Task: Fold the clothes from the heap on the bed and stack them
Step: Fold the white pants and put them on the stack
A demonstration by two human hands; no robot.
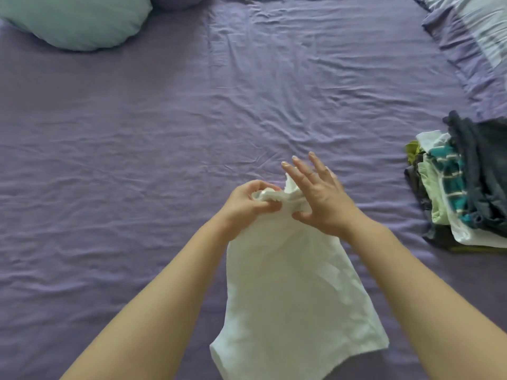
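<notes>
A white garment (288, 292) hangs above the purple bed sheet (137, 160) in the middle of the view. My left hand (247, 204) grips its bunched upper end, fingers curled round the cloth. My right hand (321, 196) is beside it with fingers spread and straight; its thumb touches the cloth near the bunch. The garment's lower part widens toward me. At the right edge lies the heap of clothes (463, 185), with dark grey, white, pale green, teal-striped and yellow-green pieces.
A light blue pillow (79, 20) lies at the far left. A folded purple-and-patterned duvet (477, 42) takes up the far right corner. Wrinkled sheet stretches between them.
</notes>
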